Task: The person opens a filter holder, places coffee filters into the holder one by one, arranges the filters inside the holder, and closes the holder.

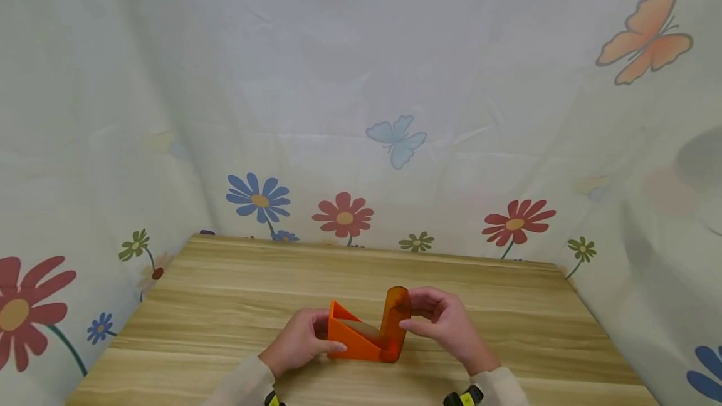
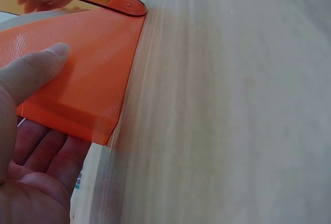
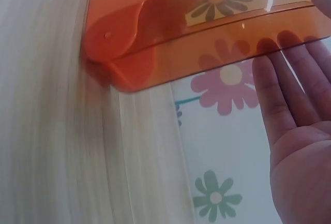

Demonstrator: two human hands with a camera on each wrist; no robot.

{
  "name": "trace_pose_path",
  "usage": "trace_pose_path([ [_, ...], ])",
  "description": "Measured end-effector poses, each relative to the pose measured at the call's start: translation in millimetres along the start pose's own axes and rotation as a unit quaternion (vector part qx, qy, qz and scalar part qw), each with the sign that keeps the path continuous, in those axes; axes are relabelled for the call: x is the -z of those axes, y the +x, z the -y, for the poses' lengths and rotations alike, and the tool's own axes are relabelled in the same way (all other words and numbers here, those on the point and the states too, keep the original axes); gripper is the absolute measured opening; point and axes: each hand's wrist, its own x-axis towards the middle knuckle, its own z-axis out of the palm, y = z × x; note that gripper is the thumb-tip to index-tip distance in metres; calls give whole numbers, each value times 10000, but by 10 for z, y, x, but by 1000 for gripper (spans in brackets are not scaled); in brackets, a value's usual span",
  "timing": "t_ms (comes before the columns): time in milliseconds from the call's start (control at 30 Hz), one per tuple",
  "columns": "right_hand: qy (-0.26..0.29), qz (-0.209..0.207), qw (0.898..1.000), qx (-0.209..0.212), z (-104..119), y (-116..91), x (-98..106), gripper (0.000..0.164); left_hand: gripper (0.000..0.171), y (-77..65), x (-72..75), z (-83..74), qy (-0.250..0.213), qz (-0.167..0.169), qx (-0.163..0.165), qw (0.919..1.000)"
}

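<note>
An orange wedge-shaped box (image 1: 352,342) stands on the table, its taller end to the left. Its see-through amber lid (image 1: 395,315) is swung up on a hinge (image 3: 107,35) at the low right end. My left hand (image 1: 301,340) grips the tall end, thumb on the near side and fingers around the back. My right hand (image 1: 442,324) holds the raised lid between thumb and fingertips, near its free end. Something greyish-beige (image 1: 361,329) shows between the box's walls; what it is I cannot tell.
The wood-grain table (image 1: 254,287) spreads around both hands. A pale cloth (image 1: 316,80) printed with flowers and butterflies hangs behind the table and along both sides.
</note>
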Motion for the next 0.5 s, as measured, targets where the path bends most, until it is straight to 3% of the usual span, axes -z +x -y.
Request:
trace_pose_path([
  [500,-635,219,9977,50,54,149,-273,38,38,13,-15,17,-10,14,-180,9998],
])
